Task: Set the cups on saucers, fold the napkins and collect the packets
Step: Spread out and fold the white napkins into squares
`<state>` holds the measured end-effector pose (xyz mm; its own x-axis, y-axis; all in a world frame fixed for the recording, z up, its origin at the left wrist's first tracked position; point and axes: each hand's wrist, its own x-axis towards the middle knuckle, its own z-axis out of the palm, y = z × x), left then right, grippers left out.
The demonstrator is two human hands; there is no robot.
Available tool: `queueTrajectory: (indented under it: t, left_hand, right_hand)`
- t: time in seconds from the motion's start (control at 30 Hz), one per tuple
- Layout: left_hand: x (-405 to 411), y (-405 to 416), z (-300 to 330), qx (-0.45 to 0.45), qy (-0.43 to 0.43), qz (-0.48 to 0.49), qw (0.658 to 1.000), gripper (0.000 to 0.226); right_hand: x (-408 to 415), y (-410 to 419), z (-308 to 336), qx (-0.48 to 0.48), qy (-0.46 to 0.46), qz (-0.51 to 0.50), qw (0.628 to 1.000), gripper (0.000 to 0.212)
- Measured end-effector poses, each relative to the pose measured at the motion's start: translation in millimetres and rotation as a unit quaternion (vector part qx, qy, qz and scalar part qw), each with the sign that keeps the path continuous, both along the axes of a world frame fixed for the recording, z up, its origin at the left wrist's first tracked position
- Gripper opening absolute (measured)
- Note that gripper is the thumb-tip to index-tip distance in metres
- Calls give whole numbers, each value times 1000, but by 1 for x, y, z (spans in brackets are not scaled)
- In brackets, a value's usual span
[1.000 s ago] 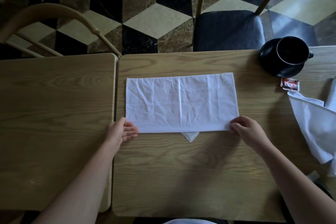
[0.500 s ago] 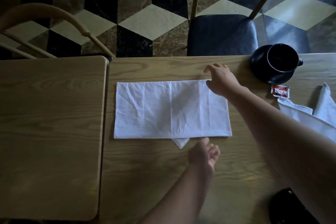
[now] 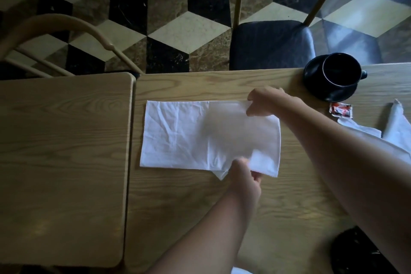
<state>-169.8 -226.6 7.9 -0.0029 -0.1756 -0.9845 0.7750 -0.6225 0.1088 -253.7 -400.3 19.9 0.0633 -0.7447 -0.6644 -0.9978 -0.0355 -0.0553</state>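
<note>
A white napkin, folded into a long rectangle, lies in the middle of the wooden table. My right hand pinches its far right corner. My left hand pinches its near right corner. The right end of the napkin is lifted off the table and blurred by motion. A black cup stands on a black saucer at the far right. A red and white packet lies just in front of the saucer. A second, crumpled white napkin lies at the right edge.
A second wooden table adjoins on the left with a narrow gap between them. A chair with a dark seat stands beyond the far edge, and a curved wooden chair back at the far left. A dark object sits at the bottom right.
My left hand has crossed from the napkin's left end to its near right corner and gripped it. My right hand went to the far right corner and took hold. The right end is rising.
</note>
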Motion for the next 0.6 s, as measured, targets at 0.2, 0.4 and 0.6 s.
queueTrajectory:
  t: [0.2,0.4,0.6]
  left_hand:
    - [78,31,53,-129,-16,-27,991,21]
    - [163,80,122,-201,-37,-141,969,7]
    - [213,101,204,-367,-29,-150,918,14]
  right_hand:
    - [-4,61,56,60,-146,-196,968,33]
    - [7,175,112,75,-407,-473,778,15]
    - [27,261,188,143,-628,-508,572,8]
